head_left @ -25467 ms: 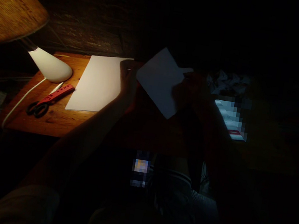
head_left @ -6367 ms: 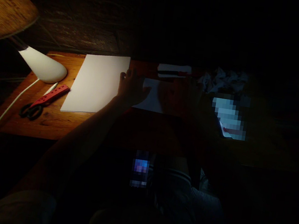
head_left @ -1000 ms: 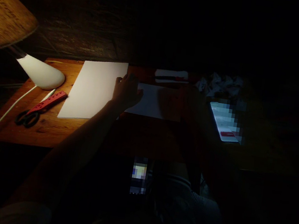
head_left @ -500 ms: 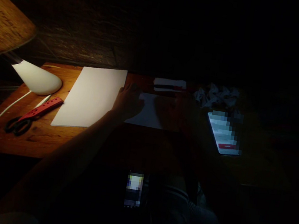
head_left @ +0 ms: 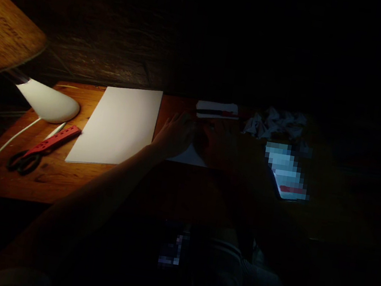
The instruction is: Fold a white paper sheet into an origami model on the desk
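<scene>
With paper pieces [head_left: 275,123] heaped behind the phone [head_left: 285,174] seemingly done, the sheet [head_left: 189,156] under the left hand [head_left: 176,134] and right hand [head_left: 218,139] on the tabletop [head_left: 51,186] looks only partly worked, though whether the fingers [head_left: 176,121] pinch it is unclear.

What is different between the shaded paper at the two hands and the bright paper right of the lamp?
The shaded paper shows only a small part near the left hand and right hand; the bright paper is mostly visible. The shaded paper looks dim and bluish; the bright paper looks well lit and cream-white. Both are on the wooden table.
</scene>
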The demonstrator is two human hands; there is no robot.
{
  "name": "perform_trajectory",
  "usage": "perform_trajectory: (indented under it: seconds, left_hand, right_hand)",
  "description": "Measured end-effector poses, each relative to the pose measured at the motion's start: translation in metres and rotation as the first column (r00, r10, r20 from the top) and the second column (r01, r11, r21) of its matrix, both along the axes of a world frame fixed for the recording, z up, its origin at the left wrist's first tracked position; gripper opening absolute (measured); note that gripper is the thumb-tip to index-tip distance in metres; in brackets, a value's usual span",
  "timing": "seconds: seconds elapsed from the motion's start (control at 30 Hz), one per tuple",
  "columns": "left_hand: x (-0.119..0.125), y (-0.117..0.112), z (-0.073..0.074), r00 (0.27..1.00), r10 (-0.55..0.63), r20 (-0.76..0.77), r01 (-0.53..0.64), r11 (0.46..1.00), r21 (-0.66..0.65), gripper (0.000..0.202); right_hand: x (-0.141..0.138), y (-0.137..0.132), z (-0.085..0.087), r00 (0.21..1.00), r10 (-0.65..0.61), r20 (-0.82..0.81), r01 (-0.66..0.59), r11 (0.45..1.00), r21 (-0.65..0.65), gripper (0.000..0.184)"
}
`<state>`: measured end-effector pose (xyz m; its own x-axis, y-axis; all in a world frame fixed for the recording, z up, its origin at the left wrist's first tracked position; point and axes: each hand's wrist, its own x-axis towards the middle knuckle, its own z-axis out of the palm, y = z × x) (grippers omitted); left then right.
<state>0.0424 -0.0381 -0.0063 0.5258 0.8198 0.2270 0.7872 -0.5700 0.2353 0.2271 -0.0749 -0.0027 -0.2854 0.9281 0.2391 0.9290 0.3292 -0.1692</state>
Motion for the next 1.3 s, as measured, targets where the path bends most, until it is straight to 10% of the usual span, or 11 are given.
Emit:
perform_trajectory:
  seconds: [1.3]
  left_hand:
    - [-0.014, 0.016, 0.004, 0.998, 0.038, -0.045, -0.039, 0.999, -0.021, 0.033]
  right_hand:
    - [0.019, 0.014, 0.005, 0.994, -0.02, -0.108, 0.012, 0.997, -0.08, 0.047]
